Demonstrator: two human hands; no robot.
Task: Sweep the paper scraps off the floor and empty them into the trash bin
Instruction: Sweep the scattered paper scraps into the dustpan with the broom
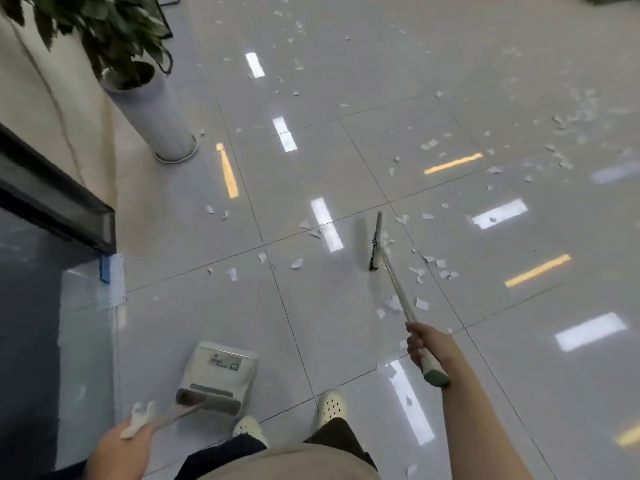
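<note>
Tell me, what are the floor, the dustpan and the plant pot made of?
The floor looks like glazed ceramic tile: dark grout lines run across it and it mirrors the ceiling lights. The dustpan seems to be matte plastic, pale with a grey-green edge and a printed label. The plant pot is smooth and white, maybe ceramic or plastic; the blur leaves that open.

Bright, even overhead light glares in white and yellow streaks across the glossy floor, blurring toward two o'clock.
</note>
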